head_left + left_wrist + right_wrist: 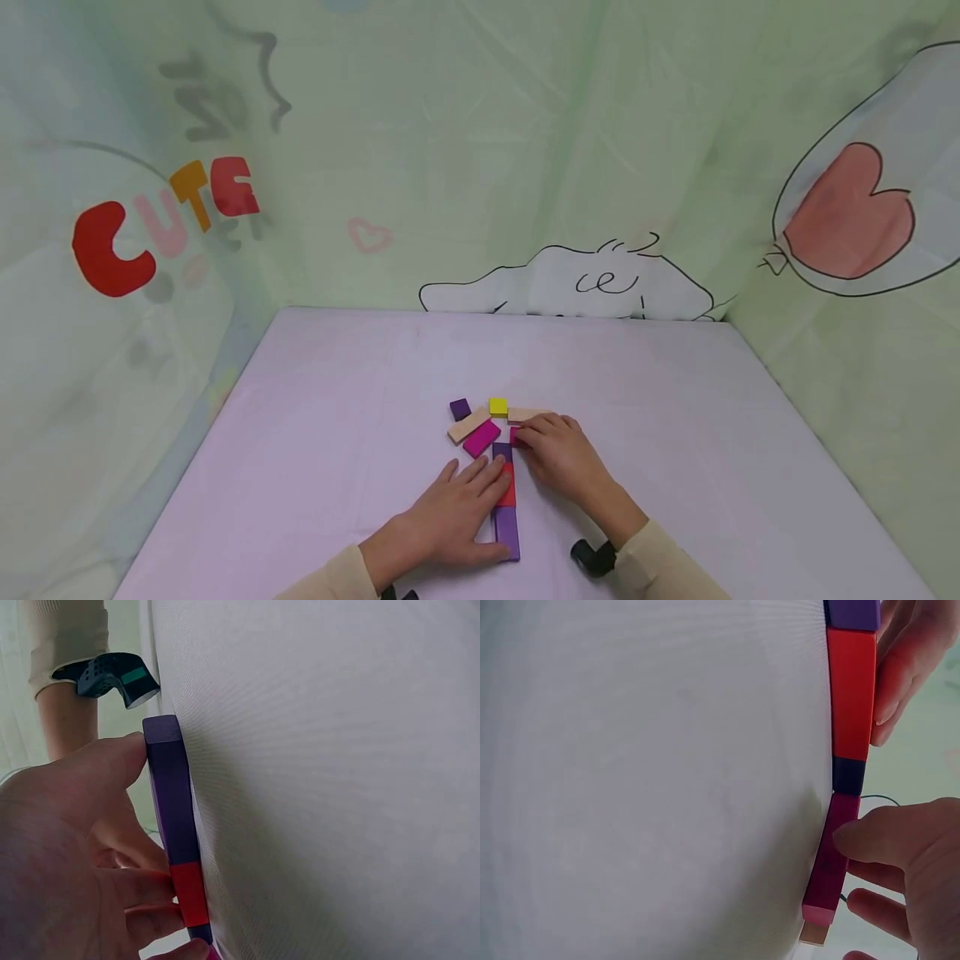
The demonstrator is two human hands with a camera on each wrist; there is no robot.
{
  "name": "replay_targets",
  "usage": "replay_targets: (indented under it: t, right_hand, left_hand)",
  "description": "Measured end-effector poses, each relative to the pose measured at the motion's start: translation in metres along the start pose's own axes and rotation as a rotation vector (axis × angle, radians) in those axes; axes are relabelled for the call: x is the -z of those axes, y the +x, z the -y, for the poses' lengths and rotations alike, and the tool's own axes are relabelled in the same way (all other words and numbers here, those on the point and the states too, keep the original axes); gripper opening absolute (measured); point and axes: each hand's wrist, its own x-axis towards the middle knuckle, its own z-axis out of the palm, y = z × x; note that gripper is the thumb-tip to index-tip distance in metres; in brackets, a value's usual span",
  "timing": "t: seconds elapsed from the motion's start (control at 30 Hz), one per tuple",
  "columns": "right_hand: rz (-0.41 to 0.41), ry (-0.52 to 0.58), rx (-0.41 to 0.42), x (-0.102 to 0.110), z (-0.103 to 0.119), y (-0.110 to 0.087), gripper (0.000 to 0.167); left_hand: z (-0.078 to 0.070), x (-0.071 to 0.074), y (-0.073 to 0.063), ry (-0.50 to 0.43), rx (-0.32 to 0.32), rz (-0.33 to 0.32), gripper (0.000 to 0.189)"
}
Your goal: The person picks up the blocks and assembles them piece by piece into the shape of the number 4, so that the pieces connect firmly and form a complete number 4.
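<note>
A straight column of wooden blocks runs away from me: a long purple block (507, 533), a red block (508, 493) and a dark blue-purple block (502, 452). Over its left side rests my left hand (457, 512), fingers extended and spread. Its thumb touches the purple block's near end, its fingertips the red and dark blocks. My right hand (566, 457) pinches a magenta block (832, 855) between thumb and fingers, right by the column's far end. Most of that block is hidden under the hand in the head view. Just beyond lies a plain wood block (527, 413).
Left of the column's far end lie another magenta block (482, 438) and a plain wood block (468, 426), both slanted. A dark purple cube (460, 408) and a yellow cube (498, 407) sit farther back. Printed cloth walls (480, 150) enclose the white table (360, 375).
</note>
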Motion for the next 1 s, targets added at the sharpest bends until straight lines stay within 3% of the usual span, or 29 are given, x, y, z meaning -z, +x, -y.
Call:
replay_targets:
  t: [0.4, 0.67, 1.0]
  right_hand:
    - [0.02, 0.092, -0.099, 0.0025, 0.0013, 0.0018, 0.042]
    - [0.016, 0.114, -0.093, 0.0064, -0.0016, -0.001, 0.044]
    - [0.053, 0.141, -0.064, 0.0099, -0.0016, -0.0057, 0.034]
  left_hand:
    - [0.001, -0.0009, 0.0012, -0.016, -0.002, 0.009, 0.094]
    - [-0.0008, 0.0011, 0.0006, -0.009, -0.001, 0.005, 0.093]
    - [0.0005, -0.0007, 0.0024, -0.034, 0.002, 0.01, 0.093]
